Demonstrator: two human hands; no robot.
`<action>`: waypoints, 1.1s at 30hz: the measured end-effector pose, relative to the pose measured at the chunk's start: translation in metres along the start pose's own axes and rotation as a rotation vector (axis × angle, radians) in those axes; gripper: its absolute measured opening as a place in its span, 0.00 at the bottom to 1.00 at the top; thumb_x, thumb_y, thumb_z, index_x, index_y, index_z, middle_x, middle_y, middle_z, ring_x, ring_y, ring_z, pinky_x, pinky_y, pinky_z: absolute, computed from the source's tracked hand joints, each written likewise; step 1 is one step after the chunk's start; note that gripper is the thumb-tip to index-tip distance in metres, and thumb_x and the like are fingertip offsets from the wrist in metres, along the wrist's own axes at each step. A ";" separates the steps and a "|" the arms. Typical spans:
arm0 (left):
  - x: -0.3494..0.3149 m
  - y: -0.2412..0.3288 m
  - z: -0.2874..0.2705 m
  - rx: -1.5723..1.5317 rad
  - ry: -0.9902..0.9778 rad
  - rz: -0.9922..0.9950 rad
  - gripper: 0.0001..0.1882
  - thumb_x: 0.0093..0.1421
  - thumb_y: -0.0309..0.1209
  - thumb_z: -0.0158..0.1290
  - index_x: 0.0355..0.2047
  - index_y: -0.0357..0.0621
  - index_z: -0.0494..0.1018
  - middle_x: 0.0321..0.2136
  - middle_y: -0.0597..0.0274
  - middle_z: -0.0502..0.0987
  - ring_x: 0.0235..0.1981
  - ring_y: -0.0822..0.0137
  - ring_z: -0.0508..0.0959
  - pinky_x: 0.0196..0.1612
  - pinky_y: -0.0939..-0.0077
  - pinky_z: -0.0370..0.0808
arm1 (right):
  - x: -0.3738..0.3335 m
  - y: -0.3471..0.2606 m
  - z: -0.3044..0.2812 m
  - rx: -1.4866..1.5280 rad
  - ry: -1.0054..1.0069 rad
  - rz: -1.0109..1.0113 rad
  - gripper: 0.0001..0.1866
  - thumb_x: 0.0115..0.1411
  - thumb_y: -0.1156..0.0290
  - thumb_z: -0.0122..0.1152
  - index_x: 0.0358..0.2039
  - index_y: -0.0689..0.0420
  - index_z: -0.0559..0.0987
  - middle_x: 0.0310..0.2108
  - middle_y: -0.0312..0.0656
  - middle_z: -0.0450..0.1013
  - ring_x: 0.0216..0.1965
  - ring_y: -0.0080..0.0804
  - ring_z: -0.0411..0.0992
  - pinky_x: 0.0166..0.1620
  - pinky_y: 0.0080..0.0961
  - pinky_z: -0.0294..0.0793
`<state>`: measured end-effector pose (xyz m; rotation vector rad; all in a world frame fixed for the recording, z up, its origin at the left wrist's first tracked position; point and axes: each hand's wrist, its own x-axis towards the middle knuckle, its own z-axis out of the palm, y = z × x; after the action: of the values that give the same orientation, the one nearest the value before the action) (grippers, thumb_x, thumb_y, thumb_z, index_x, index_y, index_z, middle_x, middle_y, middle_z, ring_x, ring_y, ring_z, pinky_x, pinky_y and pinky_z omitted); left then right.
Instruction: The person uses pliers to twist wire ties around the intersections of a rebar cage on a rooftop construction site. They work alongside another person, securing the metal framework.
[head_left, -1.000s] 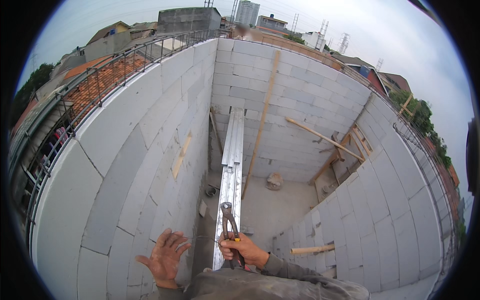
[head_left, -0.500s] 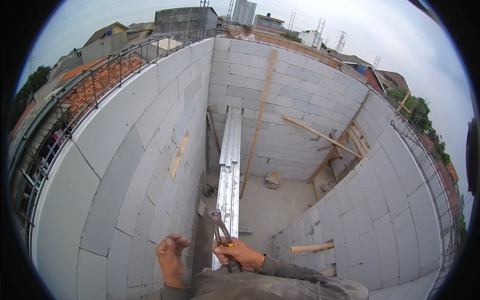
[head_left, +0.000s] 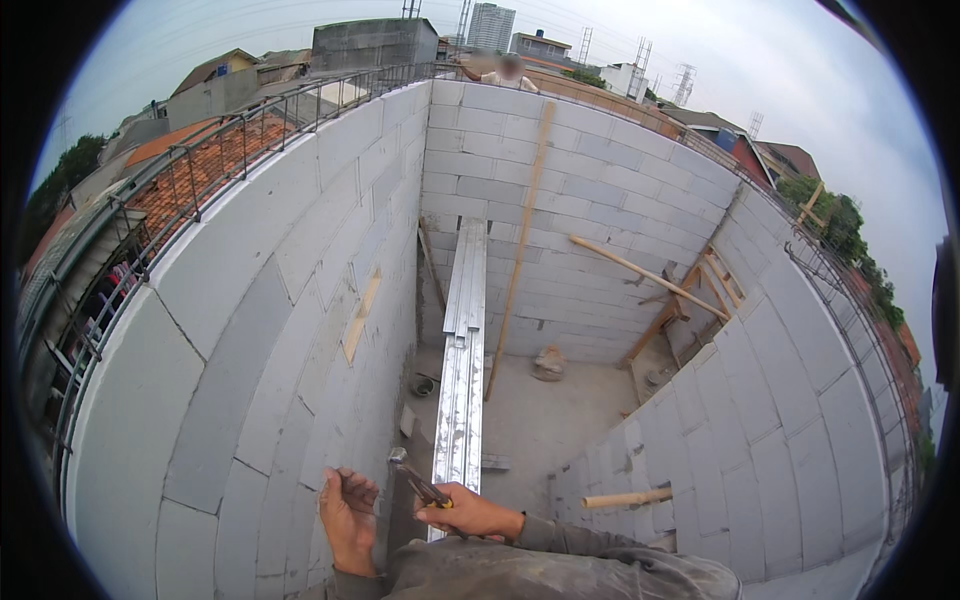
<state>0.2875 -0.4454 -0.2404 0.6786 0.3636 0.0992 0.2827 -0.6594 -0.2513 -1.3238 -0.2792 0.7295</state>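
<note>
My right hand (head_left: 478, 511) is wrapped around the handles of a pair of pincers (head_left: 424, 487), whose metal head points up and left toward my other hand. To the left, my left hand (head_left: 347, 518) is raised with its fingers curled in toward the thumb. Whatever it pinches, if anything, is too small to make out. Behind the pincers runs a stack of shiny metal channels (head_left: 461, 400), spanning from near my body to the far wall. My grey sleeves and clothing fill the lower edge.
Pale block walls (head_left: 600, 190) enclose a deep space with a concrete floor (head_left: 520, 420) below. A rebar cage (head_left: 190, 180) runs along the left wall top. Wooden poles (head_left: 520, 240) lean inside, and a sack (head_left: 548, 364) lies on the floor. Another person (head_left: 507, 75) is beyond the far wall.
The pincers have tilted left and lowered, their head coming nearer my left hand. My left hand has shifted slightly right. The person beyond the far wall has moved a little right.
</note>
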 end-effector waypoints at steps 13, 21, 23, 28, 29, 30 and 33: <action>-0.004 0.005 -0.001 -0.151 -0.083 -0.108 0.22 0.77 0.47 0.43 0.28 0.49 0.63 0.18 0.75 0.52 0.17 0.79 0.50 0.19 0.80 0.50 | 0.005 0.015 0.011 -0.139 0.066 0.127 0.12 0.66 0.63 0.67 0.39 0.58 0.80 0.20 0.26 0.66 0.21 0.13 0.62 0.25 0.18 0.59; -0.012 0.002 0.013 -0.028 -0.107 0.006 0.22 0.77 0.47 0.43 0.27 0.48 0.63 0.17 0.75 0.54 0.17 0.80 0.51 0.19 0.80 0.49 | 0.012 0.030 0.002 -0.109 0.112 0.174 0.15 0.67 0.59 0.66 0.40 0.59 0.81 0.20 0.27 0.68 0.21 0.14 0.63 0.25 0.19 0.62; -0.010 -0.002 0.014 0.010 -0.071 0.081 0.23 0.77 0.47 0.43 0.27 0.48 0.63 0.18 0.74 0.55 0.16 0.80 0.51 0.18 0.80 0.49 | 0.012 0.027 0.002 -0.239 0.090 0.186 0.15 0.68 0.58 0.65 0.41 0.59 0.81 0.20 0.27 0.68 0.23 0.16 0.65 0.28 0.20 0.64; -0.003 -0.014 0.007 0.057 0.109 0.281 0.23 0.76 0.47 0.44 0.26 0.48 0.62 0.17 0.75 0.56 0.15 0.80 0.51 0.17 0.78 0.47 | 0.015 -0.001 0.016 -0.379 0.013 0.035 0.15 0.68 0.59 0.64 0.41 0.60 0.79 0.23 0.30 0.70 0.27 0.18 0.68 0.34 0.24 0.68; -0.004 -0.015 0.005 0.113 0.068 0.282 0.23 0.76 0.47 0.43 0.27 0.48 0.62 0.17 0.75 0.56 0.15 0.80 0.52 0.17 0.78 0.49 | 0.013 -0.002 0.016 -0.382 0.026 0.024 0.15 0.68 0.59 0.64 0.41 0.60 0.79 0.23 0.30 0.70 0.27 0.18 0.68 0.33 0.23 0.68; -0.005 -0.017 0.002 0.168 0.028 0.284 0.23 0.76 0.48 0.43 0.27 0.47 0.63 0.17 0.74 0.56 0.16 0.80 0.53 0.18 0.78 0.51 | 0.012 -0.002 0.017 -0.386 0.037 0.014 0.14 0.68 0.60 0.64 0.40 0.60 0.79 0.24 0.30 0.70 0.27 0.17 0.67 0.33 0.23 0.68; -0.008 -0.019 0.009 0.236 -0.048 0.292 0.23 0.76 0.50 0.42 0.29 0.46 0.64 0.18 0.73 0.57 0.17 0.79 0.57 0.20 0.78 0.57 | 0.009 0.014 0.011 -0.235 0.068 0.032 0.13 0.68 0.61 0.64 0.40 0.59 0.79 0.24 0.29 0.70 0.26 0.16 0.66 0.32 0.21 0.67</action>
<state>0.2827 -0.4674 -0.2437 0.9638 0.2297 0.3205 0.2785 -0.6447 -0.2633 -1.5757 -0.2961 0.6925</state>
